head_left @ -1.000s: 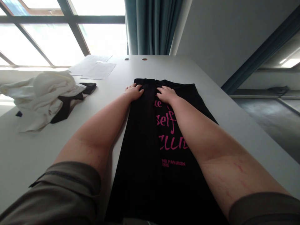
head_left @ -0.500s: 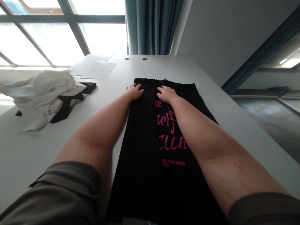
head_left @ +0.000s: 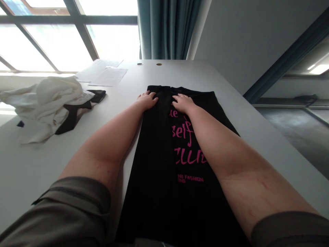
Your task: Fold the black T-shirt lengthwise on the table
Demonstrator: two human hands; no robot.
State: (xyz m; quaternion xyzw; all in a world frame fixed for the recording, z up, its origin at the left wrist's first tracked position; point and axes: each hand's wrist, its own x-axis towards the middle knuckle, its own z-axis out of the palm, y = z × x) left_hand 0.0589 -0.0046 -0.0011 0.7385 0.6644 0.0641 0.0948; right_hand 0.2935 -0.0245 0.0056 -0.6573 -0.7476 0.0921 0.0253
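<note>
A black garment (head_left: 156, 147) with pink lettering lies lengthwise on the white table, its left side folded over part of the print. My left hand (head_left: 147, 100) rests on the folded strip near the far end, fingers spread, at its left edge. To the right, my right hand (head_left: 183, 103) lies flat with its fingers apart, just past the fold line and above the pink words. Both palms press on the cloth without gripping it. My right forearm covers part of the lettering, and the garment's near end runs out of view.
A heap of white cloth (head_left: 56, 92) with black pieces (head_left: 73, 116) sits on the table at the left. Paper sheets (head_left: 108, 76) lie at the far left, near two round holes in the white table (head_left: 180, 73). Behind hangs a blue-green curtain (head_left: 167, 31) beside a window.
</note>
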